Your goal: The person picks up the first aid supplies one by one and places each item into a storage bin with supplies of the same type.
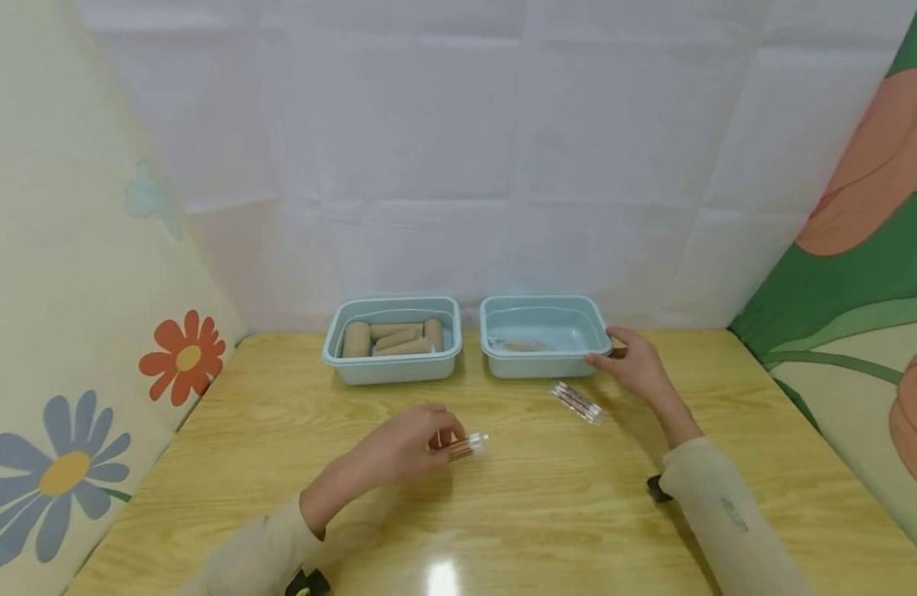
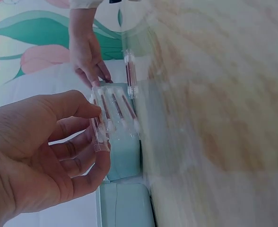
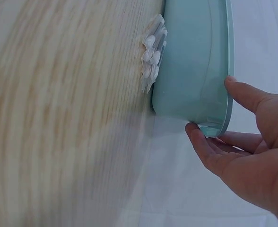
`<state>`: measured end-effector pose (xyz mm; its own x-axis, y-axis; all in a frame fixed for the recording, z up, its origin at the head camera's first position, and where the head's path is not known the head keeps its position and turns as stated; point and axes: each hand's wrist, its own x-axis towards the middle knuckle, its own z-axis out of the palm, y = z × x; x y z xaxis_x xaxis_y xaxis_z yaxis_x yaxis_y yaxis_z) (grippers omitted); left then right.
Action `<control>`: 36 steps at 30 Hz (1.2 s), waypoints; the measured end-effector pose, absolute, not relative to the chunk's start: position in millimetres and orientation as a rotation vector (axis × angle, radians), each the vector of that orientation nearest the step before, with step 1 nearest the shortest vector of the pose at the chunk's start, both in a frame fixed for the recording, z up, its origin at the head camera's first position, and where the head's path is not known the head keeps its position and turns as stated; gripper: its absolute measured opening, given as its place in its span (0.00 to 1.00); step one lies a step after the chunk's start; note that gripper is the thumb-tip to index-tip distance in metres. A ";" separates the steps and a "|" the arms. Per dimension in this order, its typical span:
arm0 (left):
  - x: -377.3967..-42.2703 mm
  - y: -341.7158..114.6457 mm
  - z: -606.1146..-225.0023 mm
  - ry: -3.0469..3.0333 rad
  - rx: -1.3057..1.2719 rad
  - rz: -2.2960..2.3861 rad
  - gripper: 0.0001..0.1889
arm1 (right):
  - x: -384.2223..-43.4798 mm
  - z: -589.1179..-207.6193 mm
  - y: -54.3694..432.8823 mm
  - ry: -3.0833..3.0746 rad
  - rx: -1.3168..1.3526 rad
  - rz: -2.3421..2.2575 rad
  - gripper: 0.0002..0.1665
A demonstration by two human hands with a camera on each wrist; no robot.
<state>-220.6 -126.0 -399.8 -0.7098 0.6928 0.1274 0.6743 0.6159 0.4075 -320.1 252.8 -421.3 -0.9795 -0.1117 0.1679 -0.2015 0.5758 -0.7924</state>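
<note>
My left hand [image 1: 399, 443] is over the middle of the table, pinching a clear packet of cotton swabs [image 1: 466, 448] with brown sticks and white tips. In the left wrist view, the thumb and fingers hold the packet [image 2: 114, 109] by one side. At the back, my right hand [image 1: 639, 366] grips the right front corner of the right light-blue bin [image 1: 536, 367], thumb and fingers at its rim [image 3: 230, 61]. Inside that bin lies a small clear packet with brown sticks [image 1: 520, 345]. Another swab packet [image 1: 578, 403] lies on the table in front of the bin.
A second light-blue bin [image 1: 399, 372] stands to the left, holding several brown cardboard tubes [image 1: 357, 339]. Behind both bins hangs a white cloth [image 1: 429, 149]. Flower-printed panels [image 1: 71, 290] flank the wooden table [image 1: 540, 513].
</note>
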 end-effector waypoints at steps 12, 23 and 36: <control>-239.2 -107.5 -385.5 2.838 1.299 0.699 0.10 | -321.2 -416.9 254.3 -2.661 0.291 1.415 0.41; -258.3 -88.8 -381.2 2.868 1.338 0.759 0.10 | -323.7 -414.5 248.6 -2.668 0.301 1.388 0.40; -288.0 -47.3 -381.9 2.884 1.215 1.046 0.09 | -325.3 -424.2 254.0 -2.677 0.266 1.389 0.40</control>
